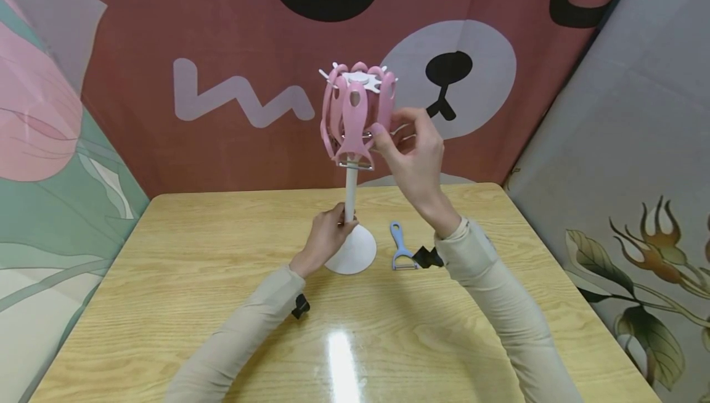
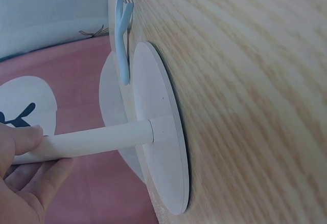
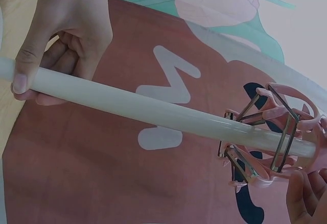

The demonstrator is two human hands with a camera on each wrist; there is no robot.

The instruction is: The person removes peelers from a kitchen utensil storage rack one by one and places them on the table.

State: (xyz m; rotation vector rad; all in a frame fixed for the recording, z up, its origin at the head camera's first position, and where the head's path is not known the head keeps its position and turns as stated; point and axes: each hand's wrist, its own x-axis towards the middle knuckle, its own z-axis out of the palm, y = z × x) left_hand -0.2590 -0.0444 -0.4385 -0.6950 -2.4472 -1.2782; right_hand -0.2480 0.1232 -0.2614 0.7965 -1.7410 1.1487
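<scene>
Your left grip [image 1: 324, 235] was clamped round the white stand [image 1: 351, 196], above its round base [image 1: 355, 255]; your right grip [image 1: 416, 156] pinched a pink Y-peeler [image 1: 385, 102] hanging on the stand's three o'clock side. A blue Y-peeler [image 1: 397, 235] lay on the surface [image 1: 194, 267], at three o'clock from the base.

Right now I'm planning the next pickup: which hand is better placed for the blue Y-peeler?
Probably the right hand, though at the pink Y-peelers: the blue Y-peeler lies right of the white base, and the left hand grips the pole.
</scene>
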